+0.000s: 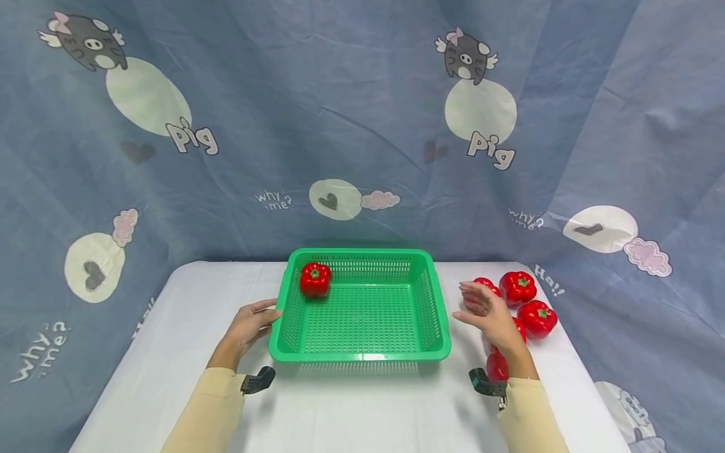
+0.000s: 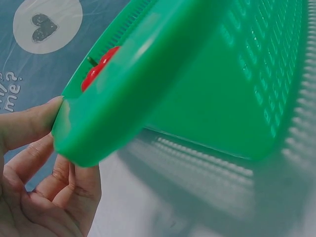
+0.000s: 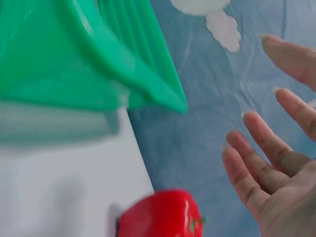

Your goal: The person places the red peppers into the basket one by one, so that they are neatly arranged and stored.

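Observation:
A green plastic basket (image 1: 362,357) with slotted walls stands on the table, one red bell pepper (image 1: 314,280) in its far left corner. At the basket's left rim, my left hand (image 1: 249,327) grips the edge; in the left wrist view its thumb (image 2: 37,121) lies against the rim and the other fingers bend below it. My right hand (image 1: 493,321) hovers to the right of the basket, over several red bell peppers (image 1: 518,288), and partly hides some. In the right wrist view, its fingers (image 3: 266,143) are spread with nothing between them.
The white table (image 1: 187,314) ends against a blue curtain (image 1: 362,126) printed with cartoon pigs. Loose peppers, one of them the red pepper (image 1: 537,319) near the right edge, lie along the table's right side. Each wrist wears a dark strap device (image 1: 258,380).

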`<act>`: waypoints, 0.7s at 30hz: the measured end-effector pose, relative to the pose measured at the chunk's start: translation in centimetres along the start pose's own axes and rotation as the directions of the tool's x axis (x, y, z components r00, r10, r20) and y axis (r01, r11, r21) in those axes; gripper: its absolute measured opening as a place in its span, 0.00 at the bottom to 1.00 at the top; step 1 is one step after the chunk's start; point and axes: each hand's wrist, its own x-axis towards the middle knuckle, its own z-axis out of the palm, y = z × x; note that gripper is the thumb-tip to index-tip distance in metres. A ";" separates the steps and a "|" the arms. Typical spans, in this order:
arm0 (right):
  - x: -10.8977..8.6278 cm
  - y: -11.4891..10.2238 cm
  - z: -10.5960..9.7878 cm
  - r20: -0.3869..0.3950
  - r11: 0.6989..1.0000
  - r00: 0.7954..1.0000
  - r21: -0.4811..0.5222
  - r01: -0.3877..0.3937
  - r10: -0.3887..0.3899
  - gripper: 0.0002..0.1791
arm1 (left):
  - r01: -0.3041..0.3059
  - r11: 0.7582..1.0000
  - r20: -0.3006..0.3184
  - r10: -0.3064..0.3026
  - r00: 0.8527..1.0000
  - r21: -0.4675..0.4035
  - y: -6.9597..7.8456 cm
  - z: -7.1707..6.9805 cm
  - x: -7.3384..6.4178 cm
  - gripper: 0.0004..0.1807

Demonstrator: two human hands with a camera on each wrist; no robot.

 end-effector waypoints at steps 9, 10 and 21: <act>-3.3 1.9 -2.0 -0.076 0.987 0.991 -0.103 -0.121 0.114 0.38 | 0.003 1.000 -0.001 -0.003 1.000 -0.015 0.1 0.1 0.1 0.29; -3.6 2.2 -2.2 -0.089 0.985 0.988 -0.105 -0.134 0.125 0.38 | 0.002 1.000 0.000 -0.002 1.000 -0.016 0.1 0.0 0.0 0.29; -6.4 3.9 -3.7 -0.174 0.968 0.962 -0.096 -0.231 0.212 0.35 | 0.001 1.000 -0.003 -0.001 1.000 -0.018 -0.1 0.0 0.2 0.30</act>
